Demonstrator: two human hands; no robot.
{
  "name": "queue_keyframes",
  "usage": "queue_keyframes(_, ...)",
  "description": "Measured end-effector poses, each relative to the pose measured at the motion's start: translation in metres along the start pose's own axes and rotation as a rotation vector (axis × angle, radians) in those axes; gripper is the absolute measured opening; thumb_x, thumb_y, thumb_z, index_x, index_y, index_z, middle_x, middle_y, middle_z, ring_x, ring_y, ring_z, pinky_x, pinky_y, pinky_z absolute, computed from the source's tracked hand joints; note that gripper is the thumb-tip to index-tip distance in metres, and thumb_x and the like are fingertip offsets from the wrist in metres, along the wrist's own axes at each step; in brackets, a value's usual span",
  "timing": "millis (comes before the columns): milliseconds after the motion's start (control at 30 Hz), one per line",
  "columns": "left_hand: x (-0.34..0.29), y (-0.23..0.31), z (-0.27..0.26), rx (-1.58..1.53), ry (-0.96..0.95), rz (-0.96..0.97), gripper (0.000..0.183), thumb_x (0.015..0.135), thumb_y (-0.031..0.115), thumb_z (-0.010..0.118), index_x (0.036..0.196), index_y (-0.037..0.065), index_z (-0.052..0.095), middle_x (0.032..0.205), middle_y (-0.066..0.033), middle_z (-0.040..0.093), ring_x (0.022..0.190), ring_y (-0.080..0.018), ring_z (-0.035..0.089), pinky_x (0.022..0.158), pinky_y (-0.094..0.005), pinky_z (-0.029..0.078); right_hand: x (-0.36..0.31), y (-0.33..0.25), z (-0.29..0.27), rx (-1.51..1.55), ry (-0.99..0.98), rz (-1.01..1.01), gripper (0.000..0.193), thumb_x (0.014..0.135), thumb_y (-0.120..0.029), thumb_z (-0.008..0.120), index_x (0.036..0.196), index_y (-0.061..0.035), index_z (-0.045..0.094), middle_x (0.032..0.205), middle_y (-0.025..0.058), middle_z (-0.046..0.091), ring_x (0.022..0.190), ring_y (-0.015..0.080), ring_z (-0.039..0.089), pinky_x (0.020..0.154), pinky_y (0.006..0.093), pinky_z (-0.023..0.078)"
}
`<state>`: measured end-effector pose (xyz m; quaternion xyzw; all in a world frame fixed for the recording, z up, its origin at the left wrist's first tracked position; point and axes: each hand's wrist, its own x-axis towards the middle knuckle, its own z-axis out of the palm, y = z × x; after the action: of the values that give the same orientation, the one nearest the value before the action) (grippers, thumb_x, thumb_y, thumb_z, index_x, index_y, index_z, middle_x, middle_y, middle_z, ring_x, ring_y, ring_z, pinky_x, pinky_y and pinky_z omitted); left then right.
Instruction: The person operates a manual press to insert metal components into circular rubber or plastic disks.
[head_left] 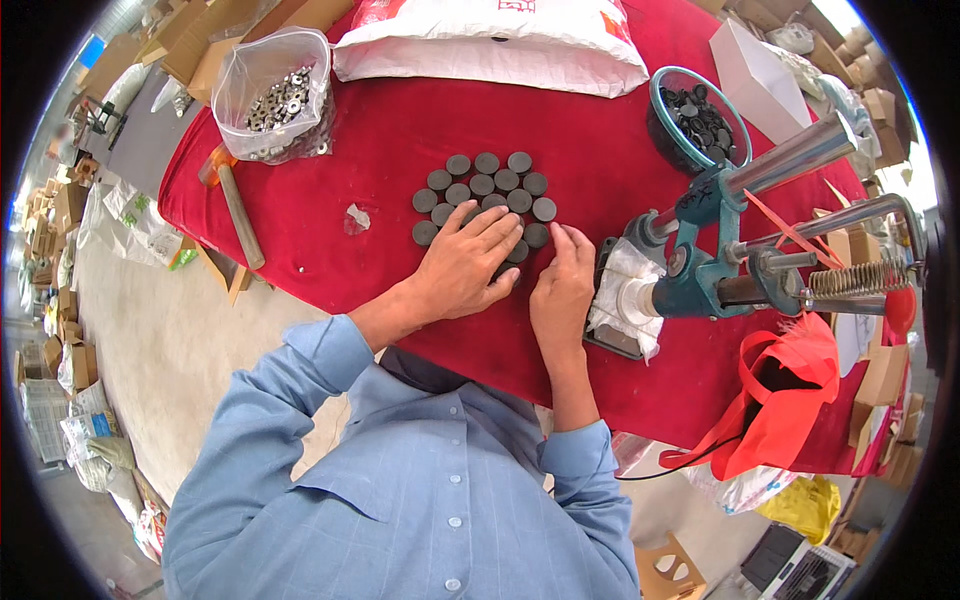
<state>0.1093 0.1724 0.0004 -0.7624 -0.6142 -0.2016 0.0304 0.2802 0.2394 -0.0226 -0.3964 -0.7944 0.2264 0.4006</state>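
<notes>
The dark discs [486,162] are lying flat in a loose cluster near the middle of the table [350,262], round faces pointing up, no long axis showing; the left hand [466,258] is lying palm down over the cluster's near part, fingers straight and close together, slanting away to the right; the right hand [562,288] is resting just beside the cluster, fingers pointing away and slightly bent, and I cannot tell whether it is holding anything; red cloth [390,115] is covering the table; a teal press [700,250] is standing at right; cardboard boxes [70,205] are crowding the room's edges.
</notes>
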Motion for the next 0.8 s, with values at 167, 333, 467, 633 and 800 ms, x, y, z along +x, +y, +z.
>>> queue_keyframes(167,-0.015,0.005,0.004,-0.068,0.041,-0.054,0.060,0.095,0.026,0.071,0.146,-0.002,0.058,0.154,-0.0167,0.056,0.149,-0.0317,0.048,0.126,-0.0538,0.030,-0.004,0.004,0.008,-0.266,-0.062,-0.099,0.052,0.084,0.007,0.065,0.136,0.0047,0.063,0.136,0.0211,0.058,0.121,0.0398,0.060,0.102,0.0469,0.053)
queue_keyframes(333,-0.018,0.000,0.002,-0.157,0.090,-0.122,0.057,0.099,0.024,0.069,0.148,-0.001,0.057,0.157,-0.0162,0.054,0.152,-0.0318,0.045,0.126,-0.0525,0.030,-0.003,0.000,0.007,-0.444,-0.094,-0.174,0.054,0.084,0.002,0.066,0.138,0.0055,0.062,0.138,0.0199,0.059,0.118,0.0367,0.061,0.098,0.0444,0.054)
queue_keyframes(467,0.002,-0.007,0.003,-0.090,0.109,-0.096,0.055,0.100,0.029,0.068,0.144,-0.003,0.060,0.155,-0.0159,0.057,0.151,-0.0312,0.046,0.125,-0.0530,0.031,-0.005,-0.003,0.008,-0.444,-0.109,-0.148,0.056,0.083,0.003,0.067,0.139,0.0066,0.061,0.141,0.0206,0.058,0.119,0.0369,0.061,0.098,0.0445,0.054)
queue_keyframes(633,0.022,-0.013,0.016,-0.011,0.047,-0.070,0.056,0.101,0.030,0.067,0.148,0.000,0.058,0.159,-0.0125,0.054,0.152,-0.0301,0.045,0.128,-0.0533,0.027,-0.008,0.005,0.010,-0.317,-0.029,-0.127,0.054,0.085,0.006,0.066,0.139,0.0074,0.059,0.143,0.0227,0.058,0.123,0.0402,0.060,0.103,0.0475,0.052)
queue_keyframes(800,0.024,-0.010,0.019,0.062,0.108,-0.078,0.056,0.101,0.040,0.066,0.140,0.000,0.066,0.149,-0.0128,0.063,0.147,-0.0294,0.050,0.127,-0.0600,0.024,-0.006,0.002,0.008,-0.227,-0.014,-0.092,0.053,0.088,0.008,0.063,0.141,0.0075,0.056,0.142,0.0252,0.058,0.125,0.0426,0.060,0.107,0.0498,0.051)
